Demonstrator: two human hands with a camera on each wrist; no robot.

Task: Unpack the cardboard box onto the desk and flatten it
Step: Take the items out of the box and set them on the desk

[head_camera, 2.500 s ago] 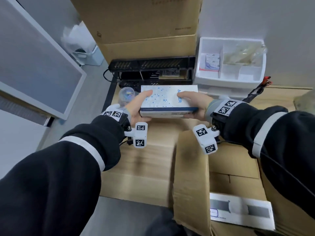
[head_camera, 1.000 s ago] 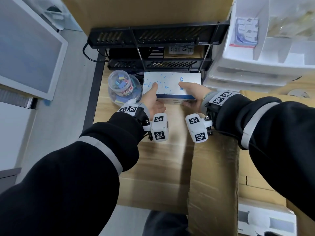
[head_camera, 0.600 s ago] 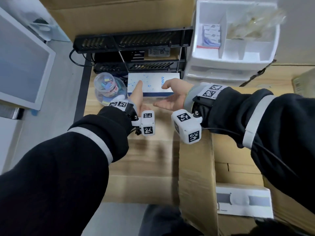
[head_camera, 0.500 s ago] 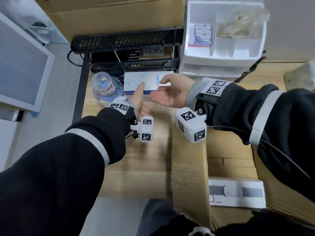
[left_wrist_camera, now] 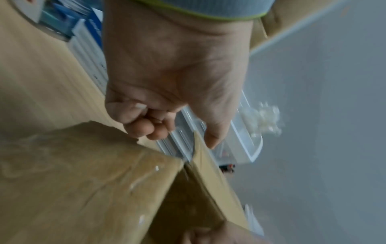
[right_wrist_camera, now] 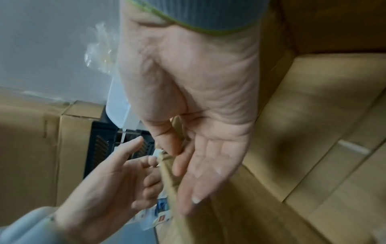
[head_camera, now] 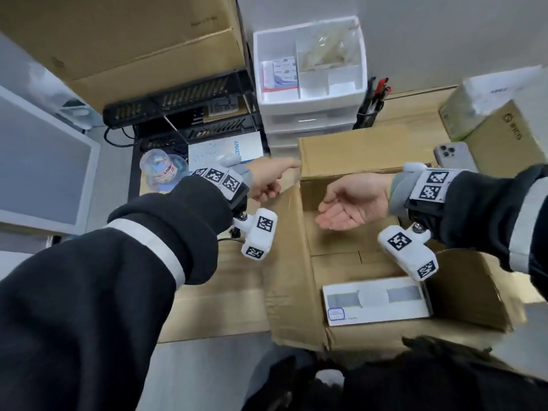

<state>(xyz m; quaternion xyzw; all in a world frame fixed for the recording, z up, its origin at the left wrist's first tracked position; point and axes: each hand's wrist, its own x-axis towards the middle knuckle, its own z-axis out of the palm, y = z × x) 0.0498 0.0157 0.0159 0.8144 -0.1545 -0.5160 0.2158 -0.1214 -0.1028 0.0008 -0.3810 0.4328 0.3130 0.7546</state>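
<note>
The open cardboard box (head_camera: 355, 152) stands on the desk in front of me with its flaps spread. A flat white box (head_camera: 375, 301) lies in its near end. My left hand (head_camera: 271, 182) hovers at the carton's far left corner, index finger out and the other fingers loosely curled, holding nothing. The left wrist view shows that hand (left_wrist_camera: 163, 102) just above the flap (left_wrist_camera: 83, 181). My right hand (head_camera: 345, 207) is over the carton's inside, palm up, fingers relaxed and empty (right_wrist_camera: 204, 148). The white and blue Anker box (head_camera: 225, 148) lies on the desk under the black rack.
A clear tub of coloured clips (head_camera: 161, 169) sits left of the Anker box. Behind stand a black rack (head_camera: 178, 99), a white drawer unit (head_camera: 308, 84) and a pen holder (head_camera: 370, 111). A phone (head_camera: 452, 155) and another carton (head_camera: 504, 137) lie at the right.
Both hands set the Anker box down under the rack and let go of it. They have since moved right, to the open carton.
</note>
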